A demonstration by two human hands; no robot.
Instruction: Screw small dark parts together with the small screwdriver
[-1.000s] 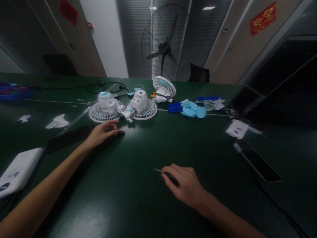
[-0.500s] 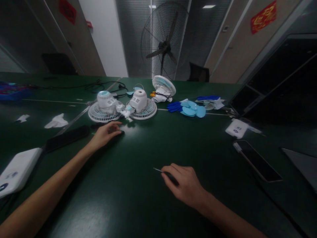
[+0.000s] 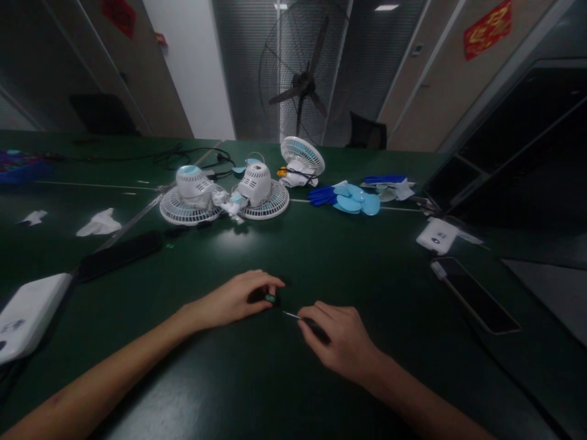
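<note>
My left hand [image 3: 245, 297] is over the middle of the dark green table, thumb and fingers closed around a small green block-like part [image 3: 270, 298]. Its exact kind is too small to make out. Just to the right, my right hand [image 3: 342, 342] grips a small screwdriver [image 3: 316, 330] by its black handle. The thin metal shaft points left, toward the green part, with a short gap between them.
Two white fans [image 3: 195, 192] [image 3: 261, 190] lie face down at the back, and a third fan [image 3: 300, 162] leans behind them. Light blue fan blades [image 3: 358, 200] rest beside blue gloves [image 3: 322, 195]. A phone [image 3: 477, 296] lies right; a white device [image 3: 32, 315] lies left.
My left hand has come from near the fans toward me and to the right, bringing the small green part close to the screwdriver tip. My right hand has stayed almost still.
</note>
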